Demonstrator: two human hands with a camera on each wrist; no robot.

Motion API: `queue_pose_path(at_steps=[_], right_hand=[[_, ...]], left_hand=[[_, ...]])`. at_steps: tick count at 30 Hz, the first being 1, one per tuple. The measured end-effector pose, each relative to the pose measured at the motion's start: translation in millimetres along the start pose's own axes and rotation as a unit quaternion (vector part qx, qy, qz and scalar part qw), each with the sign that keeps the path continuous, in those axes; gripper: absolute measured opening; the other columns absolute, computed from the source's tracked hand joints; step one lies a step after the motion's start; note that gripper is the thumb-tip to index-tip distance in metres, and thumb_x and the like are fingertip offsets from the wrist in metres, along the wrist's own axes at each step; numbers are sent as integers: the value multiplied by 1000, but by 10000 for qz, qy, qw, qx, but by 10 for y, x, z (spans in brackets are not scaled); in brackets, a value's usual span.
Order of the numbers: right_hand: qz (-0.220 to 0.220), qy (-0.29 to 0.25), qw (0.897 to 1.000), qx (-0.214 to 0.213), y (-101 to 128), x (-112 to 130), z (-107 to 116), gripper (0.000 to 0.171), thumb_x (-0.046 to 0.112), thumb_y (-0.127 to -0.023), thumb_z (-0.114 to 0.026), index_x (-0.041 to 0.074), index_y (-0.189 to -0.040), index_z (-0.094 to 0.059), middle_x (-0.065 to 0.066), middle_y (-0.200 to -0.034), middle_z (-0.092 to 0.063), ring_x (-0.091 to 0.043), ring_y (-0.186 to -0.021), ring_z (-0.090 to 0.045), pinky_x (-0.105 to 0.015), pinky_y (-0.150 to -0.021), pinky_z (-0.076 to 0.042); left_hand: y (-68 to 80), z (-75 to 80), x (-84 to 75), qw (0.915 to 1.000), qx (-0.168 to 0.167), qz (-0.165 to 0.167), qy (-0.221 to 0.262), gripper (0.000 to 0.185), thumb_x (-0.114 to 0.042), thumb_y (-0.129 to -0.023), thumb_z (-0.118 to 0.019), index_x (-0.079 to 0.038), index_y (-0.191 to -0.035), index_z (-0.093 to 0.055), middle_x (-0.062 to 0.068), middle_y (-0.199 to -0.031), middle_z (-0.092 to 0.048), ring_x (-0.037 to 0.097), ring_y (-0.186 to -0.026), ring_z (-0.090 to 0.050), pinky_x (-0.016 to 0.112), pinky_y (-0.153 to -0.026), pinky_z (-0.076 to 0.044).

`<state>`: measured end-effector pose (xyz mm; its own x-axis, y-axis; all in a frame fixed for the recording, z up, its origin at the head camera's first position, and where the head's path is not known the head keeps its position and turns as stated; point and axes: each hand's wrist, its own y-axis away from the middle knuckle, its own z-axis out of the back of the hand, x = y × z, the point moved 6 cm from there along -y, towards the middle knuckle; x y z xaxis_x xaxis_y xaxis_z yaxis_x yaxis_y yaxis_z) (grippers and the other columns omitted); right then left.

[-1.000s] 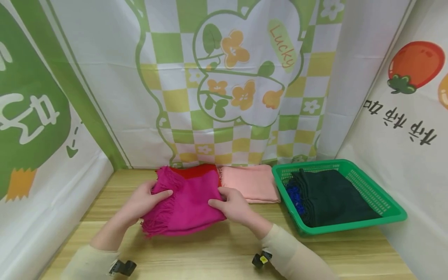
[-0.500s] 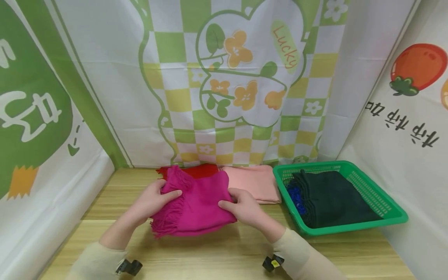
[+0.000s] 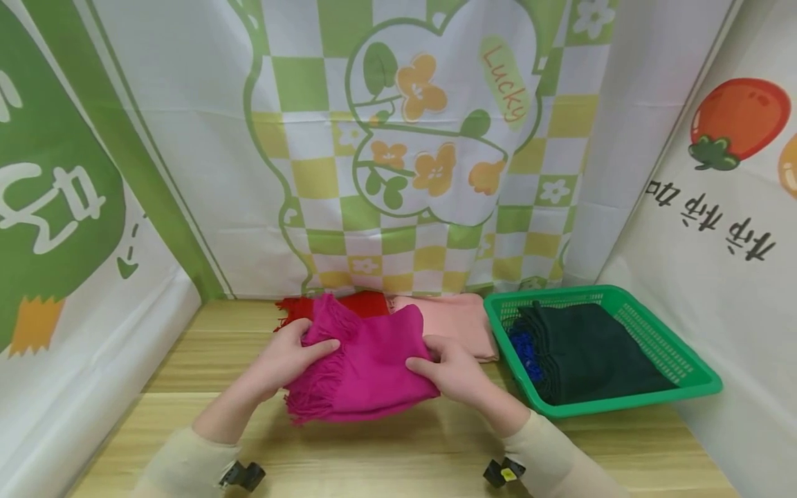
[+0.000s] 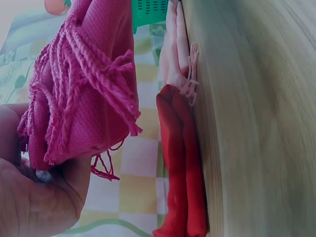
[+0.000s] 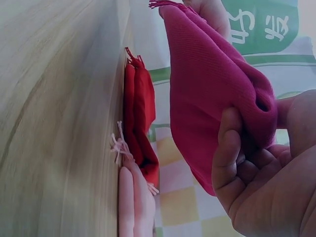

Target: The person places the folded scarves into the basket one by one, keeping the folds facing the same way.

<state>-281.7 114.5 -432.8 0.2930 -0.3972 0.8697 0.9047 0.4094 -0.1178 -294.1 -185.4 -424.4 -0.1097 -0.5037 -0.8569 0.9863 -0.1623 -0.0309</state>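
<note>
A folded magenta scarf with a fringe is held up off the wooden table by both hands. My left hand grips its fringed left end, thumb on top. My right hand pinches its right edge. Behind it on the table lie a folded red scarf and a folded pink scarf, side by side against the backdrop. The wrist views show the magenta scarf hanging clear of the red scarf and the pink scarf.
A green plastic basket stands at the right, holding a dark folded cloth and something blue. Printed fabric walls close in the back and both sides. Bare wood lies along the front.
Both hands have carried the magenta scarf to the right and a little higher, uncovering more of the red scarf behind it.
</note>
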Motion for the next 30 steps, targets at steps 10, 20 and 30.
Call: queue_pose_path(at_steps=[10,20,30], right_hand=[[-88,-27,9999,-86,119,-28,200,22,28,-108,-75,7,-106,-71,-1,-80,-74,-21,-69,-73,-29,-67,-58],[140,-238,9996,-102,160,-36,399,19,22,-108,-76,3,-106,-75,-5,-80,-77,-26,-71,-77,-30,-71,-61],[-485,-73,9986,-202,325,-124,608,33,30,-108,-75,3,-127,-75,-5,-86,-80,-25,-77,-79,-32,-71,-63]], left_hand=[[-70,-173,-116,9997,106,-86,199,40,-34,-101,-83,-1,-112,-62,10,-94,-69,20,-79,-68,36,-70,-59],[-111,-333,-230,9990,115,-170,400,38,-32,-101,-83,-3,-112,-62,8,-91,-67,19,-78,-65,35,-69,-58],[-115,-517,-399,9989,55,-226,415,36,-33,-99,-85,-5,-108,-63,7,-91,-65,19,-79,-61,36,-71,-54]])
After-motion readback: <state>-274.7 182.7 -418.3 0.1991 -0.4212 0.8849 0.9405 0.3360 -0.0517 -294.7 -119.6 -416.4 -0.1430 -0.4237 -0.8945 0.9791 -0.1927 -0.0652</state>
